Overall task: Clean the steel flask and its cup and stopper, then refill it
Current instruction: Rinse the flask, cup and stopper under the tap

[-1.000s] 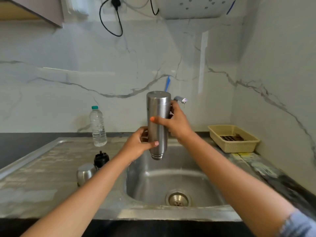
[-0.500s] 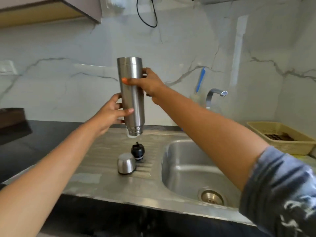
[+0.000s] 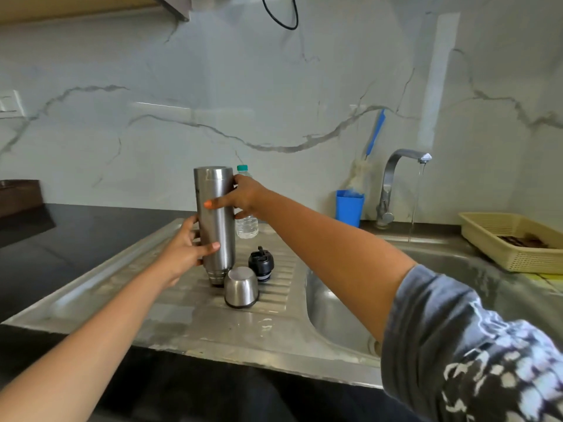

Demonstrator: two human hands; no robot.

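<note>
The steel flask (image 3: 215,220) stands upside down, mouth on the ribbed drainboard (image 3: 189,312). My left hand (image 3: 185,254) grips its lower body from the left. My right hand (image 3: 240,197) holds its upper part from the right, thumb across the front. Just in front of the flask the steel cup (image 3: 241,287) lies mouth down. The black stopper (image 3: 261,264) sits to the right of the flask, behind the cup.
A plastic water bottle (image 3: 246,222) stands behind the flask. The tap (image 3: 402,178) runs water into the sink basin (image 3: 335,318). A blue holder (image 3: 349,207) with a brush stands by the tap. A beige basket (image 3: 511,239) sits at the right.
Both hands carried the upside-down flask from over the sink leftward and lowered it onto the drainboard behind the cup. The view has swung left.
</note>
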